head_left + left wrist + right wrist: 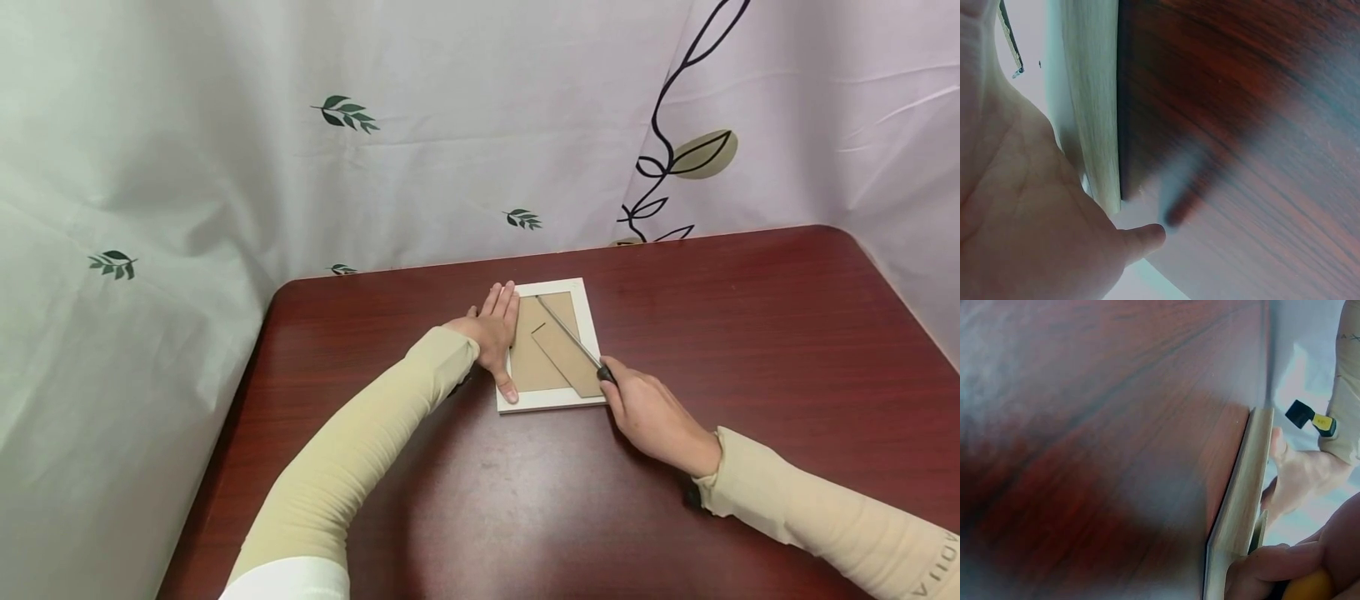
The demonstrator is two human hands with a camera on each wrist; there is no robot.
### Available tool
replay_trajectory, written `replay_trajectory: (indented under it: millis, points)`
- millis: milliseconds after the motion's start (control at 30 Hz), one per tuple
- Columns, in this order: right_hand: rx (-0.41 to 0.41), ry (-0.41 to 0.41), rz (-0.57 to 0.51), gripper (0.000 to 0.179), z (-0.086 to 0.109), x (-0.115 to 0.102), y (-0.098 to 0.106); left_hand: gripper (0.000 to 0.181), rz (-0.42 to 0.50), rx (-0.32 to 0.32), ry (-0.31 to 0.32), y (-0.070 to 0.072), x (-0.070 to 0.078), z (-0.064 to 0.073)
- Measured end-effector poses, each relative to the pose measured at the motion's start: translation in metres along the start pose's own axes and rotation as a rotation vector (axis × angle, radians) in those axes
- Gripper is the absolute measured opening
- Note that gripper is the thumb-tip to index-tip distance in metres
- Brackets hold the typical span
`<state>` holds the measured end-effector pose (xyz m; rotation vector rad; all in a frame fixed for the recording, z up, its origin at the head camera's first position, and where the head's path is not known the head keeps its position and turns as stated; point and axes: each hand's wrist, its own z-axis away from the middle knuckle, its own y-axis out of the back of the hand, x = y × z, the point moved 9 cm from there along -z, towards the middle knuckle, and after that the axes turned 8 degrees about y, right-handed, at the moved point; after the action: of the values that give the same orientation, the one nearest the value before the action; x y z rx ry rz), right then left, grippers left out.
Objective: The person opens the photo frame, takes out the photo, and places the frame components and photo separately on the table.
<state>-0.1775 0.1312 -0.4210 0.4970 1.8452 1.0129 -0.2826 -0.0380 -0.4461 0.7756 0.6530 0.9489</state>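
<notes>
A white picture frame (590,319) lies back up on the table, its brown backing board (528,358) and fold-out stand flap (567,358) showing. My left hand (495,333) rests along the frame's left side, fingers straight and thumb on the near left corner. In the left wrist view the palm (1029,206) lies against the frame's pale wooden side (1094,94). My right hand (652,417) grips a screwdriver (570,335) at the frame's right edge. The shaft crosses the backing, its tip at the far inner edge. Part of its yellow and black handle (1310,586) shows in the right wrist view.
The dark red wooden table (750,333) has rounded far corners. Behind it and along the left hangs a pale curtain (450,150) with leaf prints. A small black and yellow device (1310,419) sits at the left wrist.
</notes>
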Motion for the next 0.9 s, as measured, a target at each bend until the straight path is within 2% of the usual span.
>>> replay_trajectory:
  millis: [500,900]
  points:
    - [0.005,-0.002,0.001,0.029,-0.0001,0.0003,0.0005,0.164,-0.029,0.002,0.001,0.0019,0.0021,0.0002]
    - [0.000,-0.006,0.000,0.027,-0.0006,0.0011,0.0012,0.166,-0.013,-0.020,0.012,0.0004,0.0017,-0.0002]
